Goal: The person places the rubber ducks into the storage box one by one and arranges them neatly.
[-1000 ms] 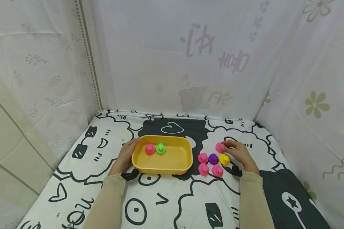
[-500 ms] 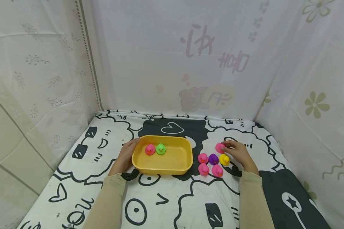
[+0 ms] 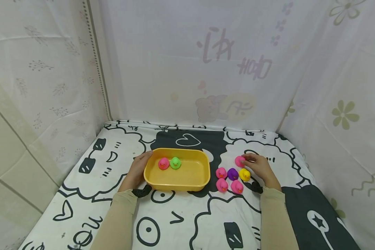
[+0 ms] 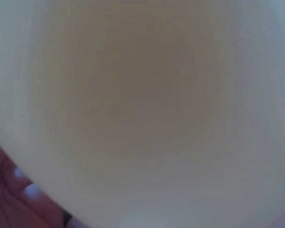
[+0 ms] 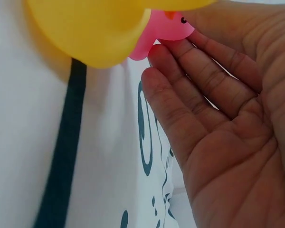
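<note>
At the left end of a yellow plastic tray (image 3: 192, 170), my left hand (image 3: 138, 171) holds the side, its fingertips at the far left corner. A pink rubber duck (image 3: 163, 164) and a green rubber duck (image 3: 175, 163) sit inside. The left wrist view is mostly filled by the blurred tray wall (image 4: 142, 85), with part of the hand at lower left. To the right, my right hand (image 3: 260, 168) pinches a pink duck (image 3: 239, 161) at the back of a group. In the right wrist view, a yellow duck (image 5: 80, 28) partly hides that pink duck and the thumb tip.
Between the tray and my right hand stand a purple duck (image 3: 232, 174) and several pink ducks, with one pink duck (image 3: 222, 185) at the near left. A black-and-white printed cloth (image 3: 175, 218) covers the surface. Pale patterned curtains (image 3: 175, 69) hang behind and at the sides.
</note>
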### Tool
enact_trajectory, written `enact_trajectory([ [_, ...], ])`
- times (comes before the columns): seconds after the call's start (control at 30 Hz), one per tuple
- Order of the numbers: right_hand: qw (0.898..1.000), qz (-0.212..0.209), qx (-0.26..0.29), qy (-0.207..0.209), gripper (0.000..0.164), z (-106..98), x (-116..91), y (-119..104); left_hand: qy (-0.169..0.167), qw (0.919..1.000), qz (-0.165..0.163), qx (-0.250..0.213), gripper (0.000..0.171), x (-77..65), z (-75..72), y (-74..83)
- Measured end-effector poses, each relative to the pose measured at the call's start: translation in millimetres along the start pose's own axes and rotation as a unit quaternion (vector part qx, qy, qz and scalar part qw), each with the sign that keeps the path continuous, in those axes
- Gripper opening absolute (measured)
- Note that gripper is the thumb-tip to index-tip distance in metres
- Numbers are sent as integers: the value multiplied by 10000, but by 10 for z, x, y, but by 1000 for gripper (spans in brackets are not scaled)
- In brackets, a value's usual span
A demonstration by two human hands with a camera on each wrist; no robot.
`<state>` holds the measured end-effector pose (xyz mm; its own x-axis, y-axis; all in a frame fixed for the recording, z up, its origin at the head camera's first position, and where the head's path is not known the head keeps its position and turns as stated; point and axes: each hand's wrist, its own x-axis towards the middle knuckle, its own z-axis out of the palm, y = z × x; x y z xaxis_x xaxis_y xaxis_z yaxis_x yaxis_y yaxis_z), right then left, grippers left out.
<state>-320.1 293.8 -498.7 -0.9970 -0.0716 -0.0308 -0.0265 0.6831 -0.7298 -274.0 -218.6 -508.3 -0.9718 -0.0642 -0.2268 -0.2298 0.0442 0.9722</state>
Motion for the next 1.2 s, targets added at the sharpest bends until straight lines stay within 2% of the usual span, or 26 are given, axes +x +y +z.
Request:
enact_trajectory([
  [0.2, 10000, -81, -14, 23, 53, -1, 9, 11, 6, 10000, 11, -7, 72, 10, -2, -13],
  [0.43, 9999, -19, 61, 100, 59, 13, 16, 0, -94, 9995, 109, -273, 75, 37, 1, -24],
  [0.6, 9999, 39, 72, 109, 57, 29, 4, -36, -90, 9997, 71, -213, 74, 31, -10, -31],
  [1.03, 9992, -261, 251, 166, 56, 27, -16, -248, -58, 9998, 41, -211, 72, 16, 3, -22],
  [1.2, 9986, -376, 297, 214, 51, 31, -36, -332, -38, 9999, 40, -155, 73, 23, 7, -25],
])
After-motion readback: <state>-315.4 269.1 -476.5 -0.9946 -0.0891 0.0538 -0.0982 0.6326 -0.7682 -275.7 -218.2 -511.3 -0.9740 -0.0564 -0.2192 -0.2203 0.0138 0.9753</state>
